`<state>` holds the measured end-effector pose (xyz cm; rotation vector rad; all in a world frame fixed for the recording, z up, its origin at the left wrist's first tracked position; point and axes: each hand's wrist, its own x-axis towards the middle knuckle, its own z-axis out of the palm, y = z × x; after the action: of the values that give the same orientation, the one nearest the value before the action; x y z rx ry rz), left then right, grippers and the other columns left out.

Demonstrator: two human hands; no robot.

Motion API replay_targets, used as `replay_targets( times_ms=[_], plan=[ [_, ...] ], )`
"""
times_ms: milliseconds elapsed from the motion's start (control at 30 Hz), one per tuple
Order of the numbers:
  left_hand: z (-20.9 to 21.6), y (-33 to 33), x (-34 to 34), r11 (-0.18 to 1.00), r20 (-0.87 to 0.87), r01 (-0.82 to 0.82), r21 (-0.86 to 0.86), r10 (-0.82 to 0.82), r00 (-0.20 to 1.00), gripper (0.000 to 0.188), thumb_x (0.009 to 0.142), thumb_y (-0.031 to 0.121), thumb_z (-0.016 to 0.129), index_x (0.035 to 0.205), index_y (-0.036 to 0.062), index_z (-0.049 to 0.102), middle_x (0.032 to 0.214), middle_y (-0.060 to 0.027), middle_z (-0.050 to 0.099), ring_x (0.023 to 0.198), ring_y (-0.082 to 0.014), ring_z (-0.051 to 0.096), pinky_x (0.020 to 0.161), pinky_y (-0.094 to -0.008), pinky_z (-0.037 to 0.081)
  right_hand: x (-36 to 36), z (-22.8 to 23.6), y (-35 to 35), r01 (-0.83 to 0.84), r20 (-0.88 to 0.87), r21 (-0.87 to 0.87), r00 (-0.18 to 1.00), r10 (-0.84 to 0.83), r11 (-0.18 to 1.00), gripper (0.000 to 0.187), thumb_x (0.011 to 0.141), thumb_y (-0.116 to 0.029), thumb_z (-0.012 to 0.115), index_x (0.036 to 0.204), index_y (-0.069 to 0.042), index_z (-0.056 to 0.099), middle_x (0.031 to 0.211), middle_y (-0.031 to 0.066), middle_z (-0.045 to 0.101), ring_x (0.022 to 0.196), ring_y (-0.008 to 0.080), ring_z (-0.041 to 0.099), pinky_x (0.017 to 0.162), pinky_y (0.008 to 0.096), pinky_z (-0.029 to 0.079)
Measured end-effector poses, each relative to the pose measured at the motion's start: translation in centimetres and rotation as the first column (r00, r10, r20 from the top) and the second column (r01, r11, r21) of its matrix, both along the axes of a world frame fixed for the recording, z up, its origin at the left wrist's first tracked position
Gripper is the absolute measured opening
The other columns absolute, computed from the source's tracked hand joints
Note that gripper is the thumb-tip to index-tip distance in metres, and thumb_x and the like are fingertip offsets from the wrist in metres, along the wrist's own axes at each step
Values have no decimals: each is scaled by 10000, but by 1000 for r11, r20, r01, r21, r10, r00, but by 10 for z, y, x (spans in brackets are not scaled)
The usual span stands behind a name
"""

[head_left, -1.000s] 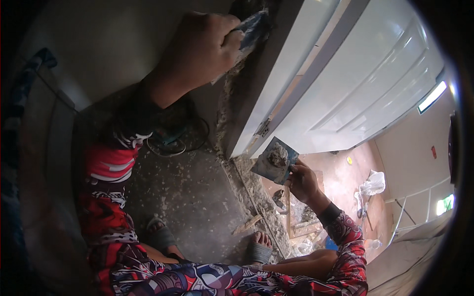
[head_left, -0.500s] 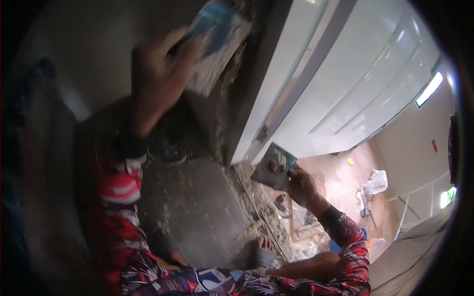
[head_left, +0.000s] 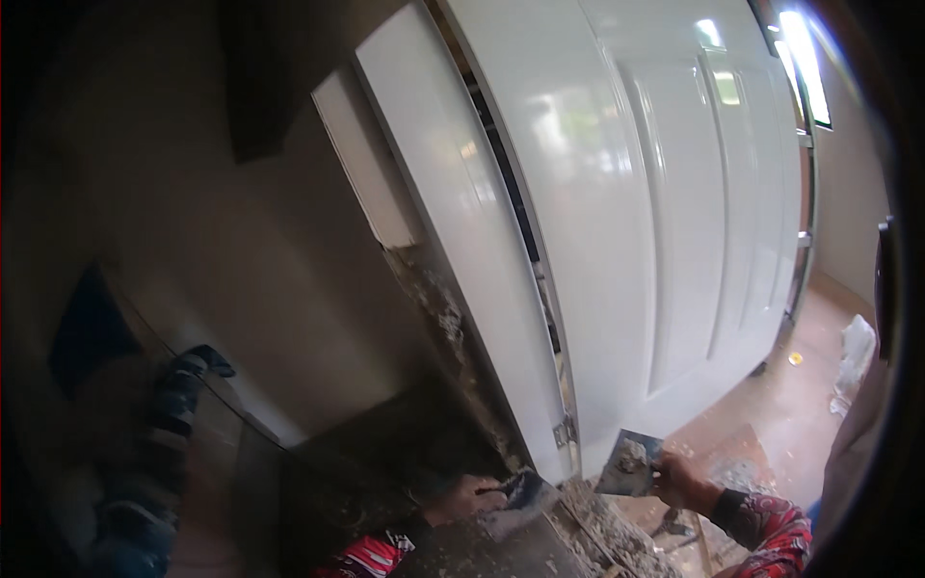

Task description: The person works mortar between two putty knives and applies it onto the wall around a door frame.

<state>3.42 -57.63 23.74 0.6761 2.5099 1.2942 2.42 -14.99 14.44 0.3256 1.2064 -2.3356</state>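
My left hand [head_left: 467, 500] grips a wide-bladed scraper [head_left: 525, 497], low beside the foot of the white door frame [head_left: 472, 241]. The blade is greyish, and its far edge lies close to the rough mortar at the base of the jamb. Further right, my right hand [head_left: 682, 481] is closed around a dark square-bladed scraper [head_left: 617, 474]. On that blade rests a lump of grey mortar [head_left: 633, 455]. Rough, broken mortar [head_left: 446, 318] runs along the wall side of the frame, below a pale filled strip [head_left: 371, 164].
A glossy white panelled door [head_left: 626, 222] stands to the right of the frame, with a hinge [head_left: 564, 431] low down. Rubble [head_left: 607, 530] lies at the threshold. White plastic [head_left: 853, 361] is on the floor at far right. Dark blue striped fabric [head_left: 173, 414] shows at left.
My left hand has come down from high on the wall side of the frame to its foot, with the scraper. My view has swung up, showing more door; the right hand still holds its loaded scraper.
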Motion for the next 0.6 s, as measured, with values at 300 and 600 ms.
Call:
replay_targets(
  times_ms=[300, 600],
  plan=[
    [-119, 6, 32, 907, 883, -398, 135, 72, 464, 271, 896, 189, 691, 1093, 7, 656, 1009, -54, 676, 911, -162, 650, 759, -335, 541, -22, -5, 4, 16, -1, -85, 1000, -16, 996, 309, 900, -35, 412, 1192, 38, 483, 1102, 212, 610, 867, 400, 663, 763, 535, 578],
    [-236, 24, 55, 974, 776, -211, 82, 70, 627, 389, 886, 272, 716, 1088, -51, 636, 1081, -68, 657, 942, -157, 630, 768, -314, 521, -39, -29, 12, -46, -125, -23, 991, 43, 999, 409, 904, -37, 366, 1290, 31, 481, 1135, 168, 628, 968, 341, 665, 823, 510, 576]
  ],
)
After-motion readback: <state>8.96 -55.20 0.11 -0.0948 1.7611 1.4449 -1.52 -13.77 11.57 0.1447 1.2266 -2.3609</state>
